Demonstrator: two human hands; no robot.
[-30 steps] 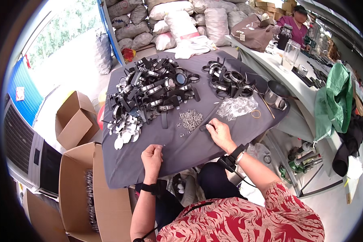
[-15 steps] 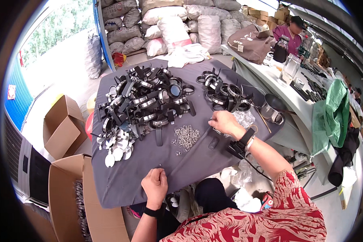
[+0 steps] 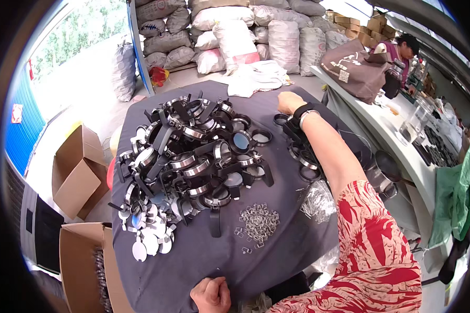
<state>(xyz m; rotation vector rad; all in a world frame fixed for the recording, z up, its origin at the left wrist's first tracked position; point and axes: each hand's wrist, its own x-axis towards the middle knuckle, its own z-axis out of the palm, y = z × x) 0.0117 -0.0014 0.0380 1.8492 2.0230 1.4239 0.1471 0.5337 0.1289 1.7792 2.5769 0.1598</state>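
My right hand (image 3: 288, 101) reaches far across the dark grey cloth-covered table (image 3: 277, 261), knuckles up, beside a small group of black rings (image 3: 297, 148); what its fingers hold is hidden. At the near edge, my left hand (image 3: 211, 294) is closed in a fist on the cloth. A big heap of black ring-shaped parts with straps (image 3: 193, 151) covers the table's left and middle. In front of the heap lies a small pile of silver metal clips (image 3: 257, 223), with round white discs (image 3: 149, 237) to its left.
A clear plastic bag of small metal parts (image 3: 315, 201) lies at the right, next to a metal cup (image 3: 381, 172). Open cardboard boxes (image 3: 75, 172) stand on the floor at left. Stuffed sacks (image 3: 235, 31) are stacked behind the table. Another person (image 3: 397, 55) works at a long white bench (image 3: 381, 130).
My right arm has stretched from the clip pile out to the table's far side. My left hand has slid back to the near edge. The view has tilted forward over the table.
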